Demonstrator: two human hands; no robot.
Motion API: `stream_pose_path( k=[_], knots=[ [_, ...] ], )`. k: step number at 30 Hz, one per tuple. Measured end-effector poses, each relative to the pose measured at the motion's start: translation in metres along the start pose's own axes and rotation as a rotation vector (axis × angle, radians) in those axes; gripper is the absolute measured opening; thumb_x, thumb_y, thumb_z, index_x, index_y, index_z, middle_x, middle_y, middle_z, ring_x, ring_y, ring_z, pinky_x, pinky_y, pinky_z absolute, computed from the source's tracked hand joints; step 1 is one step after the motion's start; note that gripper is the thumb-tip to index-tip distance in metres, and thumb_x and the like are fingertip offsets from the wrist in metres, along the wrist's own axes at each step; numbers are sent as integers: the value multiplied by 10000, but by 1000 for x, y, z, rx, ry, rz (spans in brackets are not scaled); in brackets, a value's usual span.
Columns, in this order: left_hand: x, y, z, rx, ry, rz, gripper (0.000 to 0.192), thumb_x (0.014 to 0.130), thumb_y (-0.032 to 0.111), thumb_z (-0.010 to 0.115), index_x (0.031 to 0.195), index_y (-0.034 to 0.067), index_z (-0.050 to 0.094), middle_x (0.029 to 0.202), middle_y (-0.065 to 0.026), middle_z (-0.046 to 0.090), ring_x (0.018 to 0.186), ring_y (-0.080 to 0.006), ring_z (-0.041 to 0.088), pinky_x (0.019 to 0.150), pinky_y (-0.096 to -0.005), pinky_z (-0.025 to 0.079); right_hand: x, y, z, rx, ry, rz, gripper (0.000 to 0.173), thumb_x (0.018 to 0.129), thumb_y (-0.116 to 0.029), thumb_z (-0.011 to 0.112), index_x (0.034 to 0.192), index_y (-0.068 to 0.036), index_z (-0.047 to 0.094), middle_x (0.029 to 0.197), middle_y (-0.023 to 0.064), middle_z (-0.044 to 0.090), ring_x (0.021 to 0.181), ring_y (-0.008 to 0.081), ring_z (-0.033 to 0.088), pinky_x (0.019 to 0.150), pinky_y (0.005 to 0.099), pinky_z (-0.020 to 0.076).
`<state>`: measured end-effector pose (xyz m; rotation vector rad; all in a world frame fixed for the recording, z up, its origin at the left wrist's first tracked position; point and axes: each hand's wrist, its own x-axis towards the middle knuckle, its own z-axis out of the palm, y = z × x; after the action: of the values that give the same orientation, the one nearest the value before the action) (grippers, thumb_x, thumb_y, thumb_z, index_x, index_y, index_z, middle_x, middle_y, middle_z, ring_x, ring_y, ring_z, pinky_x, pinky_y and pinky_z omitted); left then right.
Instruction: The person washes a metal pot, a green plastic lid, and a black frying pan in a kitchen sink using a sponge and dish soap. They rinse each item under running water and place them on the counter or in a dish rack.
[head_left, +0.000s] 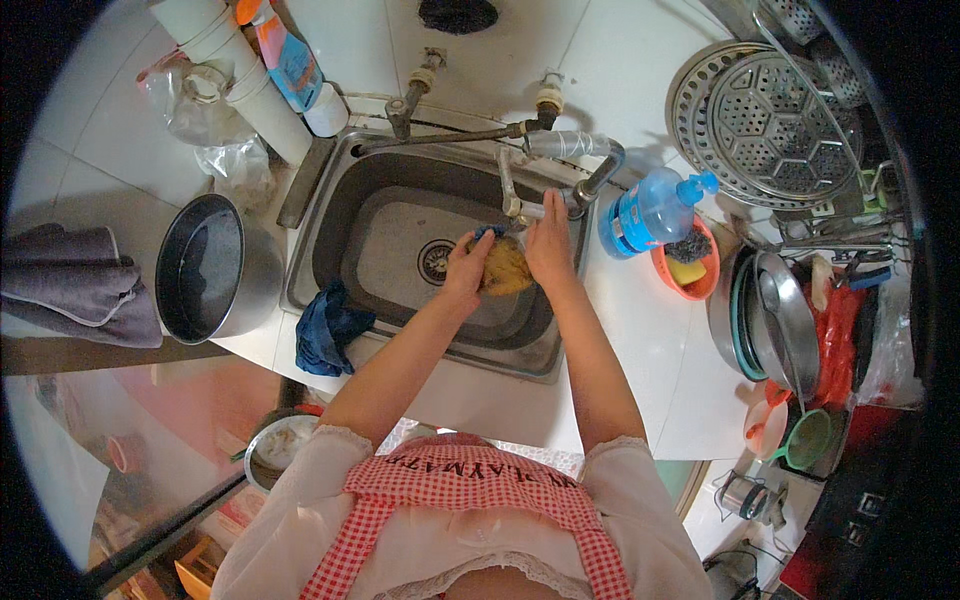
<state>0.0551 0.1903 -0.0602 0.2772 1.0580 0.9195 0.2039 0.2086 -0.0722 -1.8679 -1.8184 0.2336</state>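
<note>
Over the right part of the steel sink (375, 217), my left hand (469, 262) is closed on a yellow-brown piece (505, 266), perhaps a cloth or sponge, with a bit of blue material (489, 232) at its upper edge. My right hand (551, 244) reaches up beside it, its fingertips at the tap (532, 209); whether it also grips the yellow-brown piece is hidden. The drain (435, 261) lies just left of my left hand. A dark blue cloth (330, 330) drapes over the sink's front left rim.
Left of the sink are a deep metal pot (259, 274), a grey towel (75, 285) and stacked white cups (266, 112). To the right stand a blue pump bottle (649, 214), an orange bowl (697, 289) with scrubbers, and metal basins (787, 322). Steamer racks (780, 127) lean behind.
</note>
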Motion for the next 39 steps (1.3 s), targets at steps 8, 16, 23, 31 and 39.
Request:
stream_pose_path(
  k=[8, 16, 23, 31, 39],
  knots=[
    [13, -1, 11, -65, -34, 77, 449, 858, 272, 639, 1182, 30, 442, 1029, -73, 554, 895, -189, 583, 732, -357, 499, -2, -11, 7, -93, -8, -24, 576, 899, -146, 462, 1372, 69, 214, 1414, 274, 216, 1277, 404, 307, 1045, 410, 320],
    [23, -8, 11, -123, 14, 34, 490, 849, 255, 644, 1226, 55, 404, 1062, -91, 588, 940, -235, 606, 735, -419, 519, -7, -30, -20, -39, -20, -48, 619, 864, -214, 533, 1384, -10, 266, 1431, 271, 187, 1259, 408, 337, 1037, 411, 323],
    [17, -12, 2, -309, -157, 10, 339, 925, 288, 508, 1204, 96, 499, 1128, -97, 567, 924, -251, 600, 786, -372, 503, -59, -51, -8, 491, -223, 188, 535, 893, -313, 525, 1354, -99, 359, 1332, 240, 382, 1229, 386, 383, 1003, 370, 336],
    [6, -4, -8, -377, -220, 257, 338, 965, 288, 402, 1235, 98, 475, 1145, -76, 567, 1053, -216, 526, 924, -376, 421, -48, -71, 33, 1125, 10, 303, 517, 906, -346, 521, 1234, 49, 461, 1285, 216, 460, 1207, 307, 420, 1010, 374, 300],
    [11, -21, -7, -407, -367, 216, 321, 954, 315, 442, 1211, 129, 494, 1068, -40, 581, 930, -199, 570, 797, -344, 487, -35, -80, 32, 770, 191, 226, 481, 889, -356, 557, 1208, -2, 493, 1253, 160, 479, 1164, 255, 453, 954, 388, 346]
  ],
)
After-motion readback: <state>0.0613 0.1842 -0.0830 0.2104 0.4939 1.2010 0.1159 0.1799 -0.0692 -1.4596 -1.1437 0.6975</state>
